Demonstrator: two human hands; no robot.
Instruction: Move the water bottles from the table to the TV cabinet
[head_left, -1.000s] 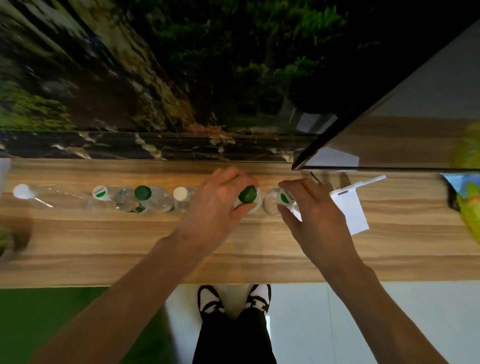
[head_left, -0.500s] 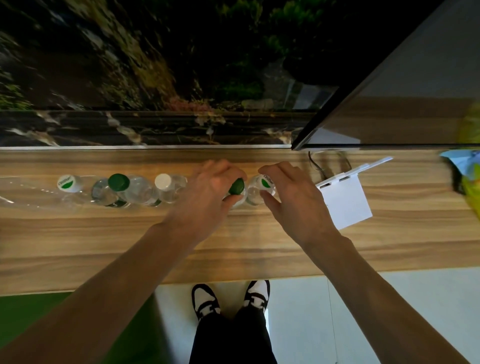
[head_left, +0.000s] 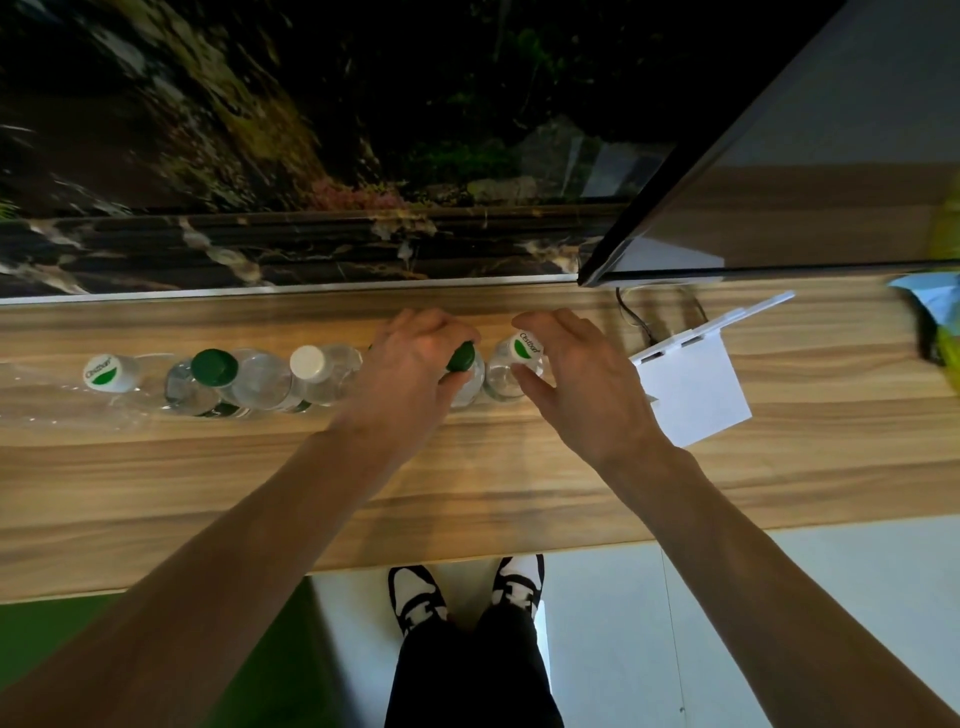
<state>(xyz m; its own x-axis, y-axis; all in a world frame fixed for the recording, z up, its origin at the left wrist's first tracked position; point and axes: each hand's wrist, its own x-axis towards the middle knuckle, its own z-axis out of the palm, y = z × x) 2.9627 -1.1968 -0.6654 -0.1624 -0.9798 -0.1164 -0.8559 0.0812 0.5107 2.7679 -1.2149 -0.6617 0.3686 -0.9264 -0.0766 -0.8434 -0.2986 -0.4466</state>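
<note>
- Five water bottles stand upright in a row along the wooden TV cabinet top (head_left: 467, 483), seen from the head camera looking straight down.
- From the left: a bottle with a white-and-green logo cap (head_left: 106, 372), a dark-green-capped bottle (head_left: 214, 367), and a plain white-capped bottle (head_left: 307, 360). These three stand close together, the last two touching.
- Left hand (head_left: 410, 364) is closed around the neck of a second green-capped bottle (head_left: 461, 358), fingers (head_left: 431, 325) curled over the far side and thumb pressed on the near side just below the cap.
- Right hand (head_left: 582, 379) is loosely spread beside the rightmost bottle, which carries a logo cap (head_left: 523, 347). Fingers arch over the cap and the thumb lies at the near side of the clear body; firm contact cannot be confirmed.
- Both handled bottles stand just beside each other, bases on the cabinet surface.
- White folded card stand (head_left: 691, 384) lies just right of the right hand, with a black cable (head_left: 631, 317) behind it.
- TV screen edge (head_left: 675, 176) overhangs the rear right of the cabinet.
- Black-and-white shoes (head_left: 415, 597) are visible on the floor below.
</note>
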